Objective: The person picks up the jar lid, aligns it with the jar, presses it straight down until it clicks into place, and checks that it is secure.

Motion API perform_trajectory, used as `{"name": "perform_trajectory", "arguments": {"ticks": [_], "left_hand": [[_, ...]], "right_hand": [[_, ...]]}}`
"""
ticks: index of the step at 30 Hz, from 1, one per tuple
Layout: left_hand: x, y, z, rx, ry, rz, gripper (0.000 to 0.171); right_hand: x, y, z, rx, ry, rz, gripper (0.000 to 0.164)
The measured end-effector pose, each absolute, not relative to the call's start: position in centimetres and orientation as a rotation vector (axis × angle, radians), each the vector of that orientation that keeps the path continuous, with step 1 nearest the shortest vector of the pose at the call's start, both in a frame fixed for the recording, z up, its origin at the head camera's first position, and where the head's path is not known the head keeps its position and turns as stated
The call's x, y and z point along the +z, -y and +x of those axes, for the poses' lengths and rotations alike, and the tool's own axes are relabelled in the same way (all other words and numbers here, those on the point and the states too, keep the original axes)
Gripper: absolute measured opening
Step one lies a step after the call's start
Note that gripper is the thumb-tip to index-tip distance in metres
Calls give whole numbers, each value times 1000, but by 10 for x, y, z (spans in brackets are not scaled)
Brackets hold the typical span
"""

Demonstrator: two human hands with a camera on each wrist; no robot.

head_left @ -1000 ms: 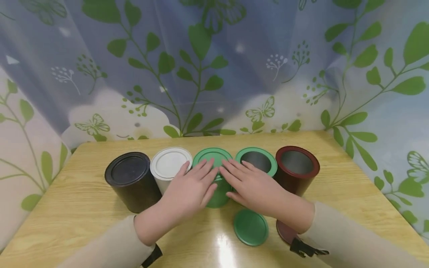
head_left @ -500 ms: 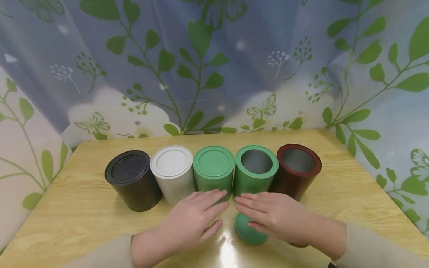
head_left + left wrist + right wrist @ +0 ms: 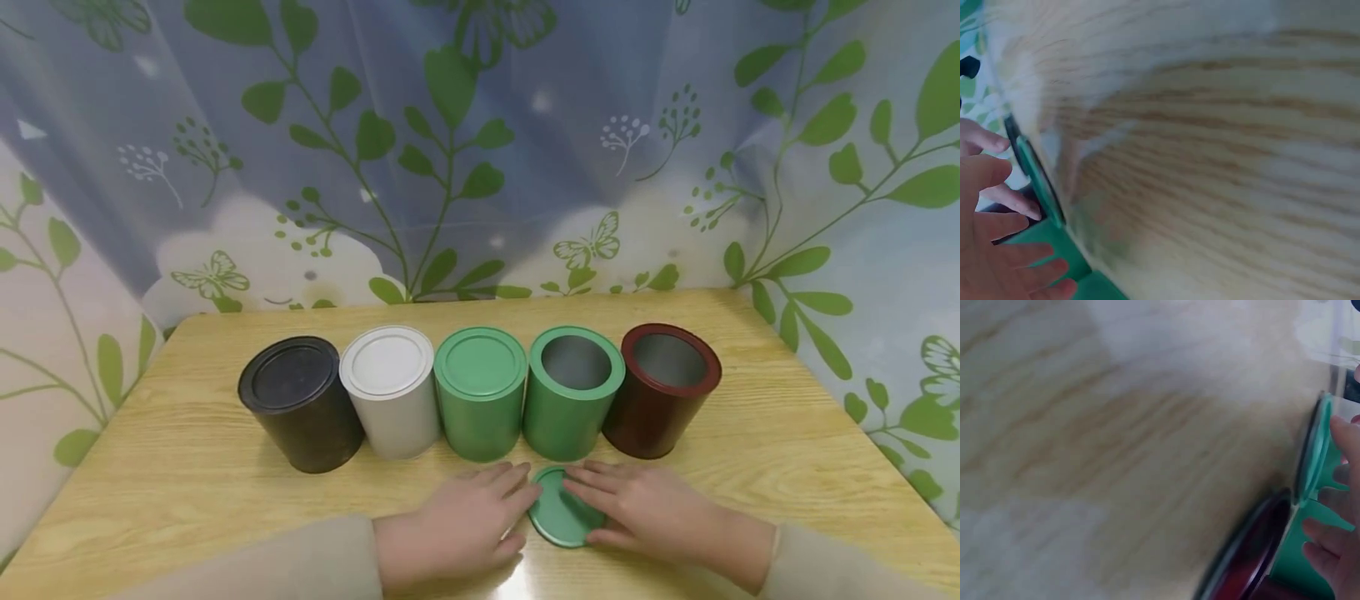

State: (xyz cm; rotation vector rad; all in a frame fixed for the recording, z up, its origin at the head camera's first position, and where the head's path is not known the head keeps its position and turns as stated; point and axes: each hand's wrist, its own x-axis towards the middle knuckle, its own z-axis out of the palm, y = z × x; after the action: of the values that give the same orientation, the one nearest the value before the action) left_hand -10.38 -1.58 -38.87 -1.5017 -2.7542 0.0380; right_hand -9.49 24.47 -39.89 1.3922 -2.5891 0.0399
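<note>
A round green lid lies flat on the table, in front of an uncovered green can. My left hand is at the lid's left edge, its fingers extended. From the other side my right hand reaches over the lid's right part with nearly straight fingers. Whether either hand presses on the lid is hard to tell. A dark red lid shows beside the green one in the right wrist view; my right arm hides it in the head view.
Behind the hands stands a row of cans: a black one and a white one, both lidded, a lidded green can, the uncovered green can, and an uncovered dark red can. A patterned curtain hangs behind the wooden table.
Both hands have come down and back from above the middle green can to the green lid in front. The cans have not moved.
</note>
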Motion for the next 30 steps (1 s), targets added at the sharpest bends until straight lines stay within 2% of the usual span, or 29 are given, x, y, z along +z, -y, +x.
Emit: {"name": "perform_trajectory", "arguments": {"ticks": [10,21,30], "left_hand": [[-395,-17,-102,207,2850,-1543,68],[-398,-28,-102,255,2806,-1503,50],[-379,-10,-93,-12,2615,-1564,45]], "right_hand": [[-409,-250,-94,99,2673,1381,63],[-406,-245,-93,191,2678,1370,50],[-377,-245,-83,288,2521,1370,48]]}}
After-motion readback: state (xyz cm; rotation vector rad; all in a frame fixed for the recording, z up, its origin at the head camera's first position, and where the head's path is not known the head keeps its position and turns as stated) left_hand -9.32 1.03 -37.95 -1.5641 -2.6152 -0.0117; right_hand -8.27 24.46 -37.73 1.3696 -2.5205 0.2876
